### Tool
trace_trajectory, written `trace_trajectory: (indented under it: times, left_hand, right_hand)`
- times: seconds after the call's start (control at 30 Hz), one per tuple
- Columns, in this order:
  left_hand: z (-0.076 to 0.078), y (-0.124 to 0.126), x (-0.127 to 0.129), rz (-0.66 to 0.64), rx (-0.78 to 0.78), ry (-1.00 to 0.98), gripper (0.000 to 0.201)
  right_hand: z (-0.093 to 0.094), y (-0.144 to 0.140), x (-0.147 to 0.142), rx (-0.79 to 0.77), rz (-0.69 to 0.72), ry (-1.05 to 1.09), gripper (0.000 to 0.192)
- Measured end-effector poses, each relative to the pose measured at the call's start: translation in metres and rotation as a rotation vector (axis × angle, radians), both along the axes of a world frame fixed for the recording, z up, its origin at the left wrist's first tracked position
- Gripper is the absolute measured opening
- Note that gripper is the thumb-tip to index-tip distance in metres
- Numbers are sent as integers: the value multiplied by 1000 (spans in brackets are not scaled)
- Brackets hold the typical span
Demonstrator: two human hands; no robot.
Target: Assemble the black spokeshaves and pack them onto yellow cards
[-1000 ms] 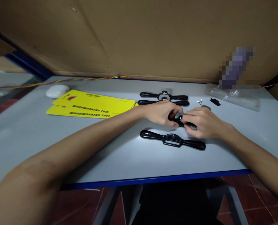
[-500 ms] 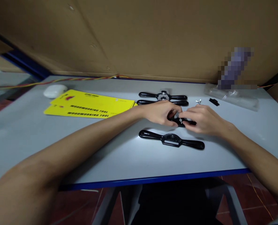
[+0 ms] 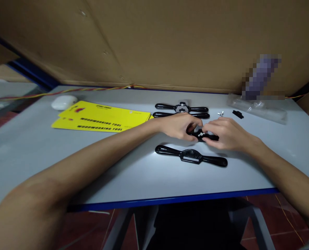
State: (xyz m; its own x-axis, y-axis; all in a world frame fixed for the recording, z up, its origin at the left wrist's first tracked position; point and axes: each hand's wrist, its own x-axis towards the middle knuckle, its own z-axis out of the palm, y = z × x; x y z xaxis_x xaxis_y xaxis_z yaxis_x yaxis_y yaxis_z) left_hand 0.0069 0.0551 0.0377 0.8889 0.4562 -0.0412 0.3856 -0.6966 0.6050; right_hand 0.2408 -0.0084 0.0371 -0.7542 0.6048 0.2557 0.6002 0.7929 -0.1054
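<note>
Both hands meet over a black spokeshave [image 3: 211, 138] lying on the grey table [image 3: 26, 152]. My left hand [image 3: 179, 125] grips its left side and covers that handle. My right hand [image 3: 226, 133] pinches a small silver wing screw [image 3: 201, 134] at the tool's middle with thumb and fingertips. Just in front of the hands lies a second black spokeshave body [image 3: 191, 156], bare and untouched. Two more black spokeshaves [image 3: 181, 110] lie side by side behind the hands.
Yellow packaging cards [image 3: 102, 117] printed "WOODWORKING TOOL" lie to the left, with a white oval object [image 3: 63, 102] beyond them. A loose wing screw [image 3: 220, 113], a small black part [image 3: 238, 114] and a clear plastic bag [image 3: 258, 108] sit at the back right. Cardboard walls the table's far side.
My right hand's fingers have shifted a little on the silver screw at the tool's middle. The grey piece seen behind that hand a second ago is now hidden. The other tools have not moved.
</note>
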Motion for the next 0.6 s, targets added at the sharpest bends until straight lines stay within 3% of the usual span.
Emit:
trace_trajectory:
  times: [0.37, 0.6]
  left_hand:
    - [-2, 1, -1, -13, -5, -5, 22]
    - [-3, 2, -1, -13, 12, -1, 23]
  right_hand:
    - [-10, -1, -12, 56, 0, -30, 30]
    - [-9, -2, -8, 39, 70, 18, 25]
